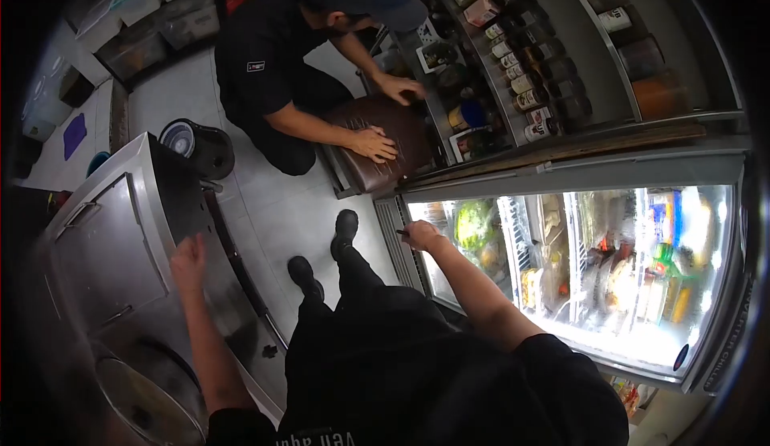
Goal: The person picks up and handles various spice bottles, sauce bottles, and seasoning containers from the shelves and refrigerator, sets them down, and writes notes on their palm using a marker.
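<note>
My left hand (188, 263) is closed in a fist in front of the steel counter (172, 197). Nothing shows sticking out of it. My right hand (421, 236) is closed around a small dark object (403, 233), whose kind I cannot make out. That hand is in front of the lit glass-door fridge (581, 175), near its left edge. Behind the glass are green vegetables (475, 223), a green-capped bottle (662, 260) and several packets.
A co-worker (281, 85) in a dark cap crouches ahead, one hand on a brown padded stool (370, 153). Bottles (525, 85) fill shelves at upper right. A black bin-like container (210, 151) stands on the floor (265, 205). Plastic tubs (144, 1) are stacked at upper left.
</note>
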Tool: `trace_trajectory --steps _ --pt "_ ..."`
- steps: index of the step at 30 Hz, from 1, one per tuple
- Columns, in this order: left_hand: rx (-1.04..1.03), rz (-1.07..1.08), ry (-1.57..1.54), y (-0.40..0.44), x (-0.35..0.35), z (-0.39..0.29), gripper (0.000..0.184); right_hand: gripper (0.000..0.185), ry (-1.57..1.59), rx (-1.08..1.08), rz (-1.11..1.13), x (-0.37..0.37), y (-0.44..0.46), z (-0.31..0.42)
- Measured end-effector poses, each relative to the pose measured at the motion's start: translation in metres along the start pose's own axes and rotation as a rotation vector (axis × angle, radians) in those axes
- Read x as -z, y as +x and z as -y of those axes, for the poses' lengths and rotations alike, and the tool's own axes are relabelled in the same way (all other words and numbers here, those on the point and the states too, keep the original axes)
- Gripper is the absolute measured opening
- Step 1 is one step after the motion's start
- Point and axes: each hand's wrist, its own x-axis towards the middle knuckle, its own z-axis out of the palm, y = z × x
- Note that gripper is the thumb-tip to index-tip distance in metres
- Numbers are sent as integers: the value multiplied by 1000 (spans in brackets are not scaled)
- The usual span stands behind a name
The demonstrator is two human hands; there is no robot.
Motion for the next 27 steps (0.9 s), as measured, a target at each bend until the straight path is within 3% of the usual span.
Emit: trace_trajectory --steps 2,4,7,11,13,15,16,18,20,21,23,27 --pt "-38 -52 -22 1 -2 4 37 29 6 -38 13 14 7 -13" --pt "-72 -95 -40 0 -4 3 36 32 229 -117 35 36 12 -33" --pt "-46 -15 46 4 0 -7 26 22 600 -154 -72 59 57 -88" --pt "-183 -39 61 10 -1 -12 14 27 1055 -229 -325 127 93 -148" --pt "-252 -43 133 11 -2 -14 13 22 1011 -359 -367 154 114 -172" --pt "-105 74 122 10 -4 -13 13 20 1000 -419 -558 157 155 -203" --pt "-96 82 129 13 -4 -16 13 20 997 -417 -543 160 177 -227" --pt "-255 32 317 20 -1 -23 12 21 899 -577 -564 166 215 -267" --pt "-245 51 383 22 -1 -29 13 30 716 -567 -680 198 198 -261" --pt "-219 95 411 23 -2 -30 14 32 522 -631 -725 182 236 -299" --pt "-193 131 468 25 -6 -28 14 30 1157 -641 -666 199 248 -319" --pt "-335 127 539 11 -13 20 14 32 1106 -689 -782 211 286 -360"
